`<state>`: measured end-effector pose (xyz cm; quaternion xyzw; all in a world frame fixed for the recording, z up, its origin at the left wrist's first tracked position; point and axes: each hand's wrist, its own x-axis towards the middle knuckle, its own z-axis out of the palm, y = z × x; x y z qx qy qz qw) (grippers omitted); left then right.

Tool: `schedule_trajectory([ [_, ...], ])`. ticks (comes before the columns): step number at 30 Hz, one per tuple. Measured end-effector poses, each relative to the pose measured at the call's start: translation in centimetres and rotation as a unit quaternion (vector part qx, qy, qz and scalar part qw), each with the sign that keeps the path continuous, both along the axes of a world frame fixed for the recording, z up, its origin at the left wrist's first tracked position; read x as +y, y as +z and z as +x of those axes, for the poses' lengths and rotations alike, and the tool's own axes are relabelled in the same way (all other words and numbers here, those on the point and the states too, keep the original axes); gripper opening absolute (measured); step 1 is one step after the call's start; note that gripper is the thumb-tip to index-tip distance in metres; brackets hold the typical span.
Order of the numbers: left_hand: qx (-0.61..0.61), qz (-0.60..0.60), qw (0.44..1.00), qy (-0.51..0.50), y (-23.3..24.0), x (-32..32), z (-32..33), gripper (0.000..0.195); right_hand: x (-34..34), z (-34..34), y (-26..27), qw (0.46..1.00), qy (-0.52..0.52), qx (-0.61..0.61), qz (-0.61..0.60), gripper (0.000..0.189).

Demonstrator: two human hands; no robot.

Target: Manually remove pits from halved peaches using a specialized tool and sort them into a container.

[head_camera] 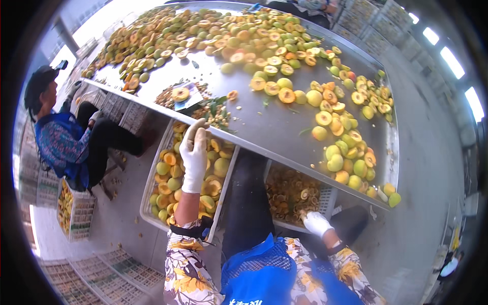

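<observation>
My left hand, in a white glove with tan fingertips, is raised over a crate of halved yellow-green fruit, its fingertips at the near rim of the metal table. Whether it grips anything cannot be told. At the lower right, my right hand, gloved too, is over the edge of a white crate of brownish scraps; its fingertips are partly hidden, and its hold is unclear. Halved fruit and whole-looking fruit lie on the table. Pits and leaves surround a small card with a fruit half on it.
A co-worker in a blue vest sits at the left beside the table, near a crate of fruit. Another person is at the far side. Empty-looking crates stand at the lower left. Stacked crates line the back.
</observation>
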<state>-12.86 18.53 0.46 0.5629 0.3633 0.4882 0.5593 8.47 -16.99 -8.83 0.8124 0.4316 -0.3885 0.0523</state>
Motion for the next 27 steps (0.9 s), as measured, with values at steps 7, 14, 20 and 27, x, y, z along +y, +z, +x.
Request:
schedule_trajectory([
  [7,0.291,0.324,0.856,-0.278,-1.4,-5.7,23.3,0.021,-2.0,0.6,2.0,0.945,0.109,-0.079,0.297,0.034],
  [14,0.453,0.392,0.742,-0.301,-6.7,-9.3,32.6,0.047,-2.6,0.6,4.7,0.93,-0.031,-0.063,0.362,0.03],
  [20,-0.11,-0.338,0.816,-0.456,-2.2,-6.2,23.2,0.044,-3.6,2.7,7.4,0.824,-0.413,0.193,0.337,0.033],
  [27,-0.145,-0.318,0.875,-0.336,1.1,-13.9,14.2,0.056,3.9,-0.1,12.8,0.834,-0.2,0.228,0.461,0.033],
])
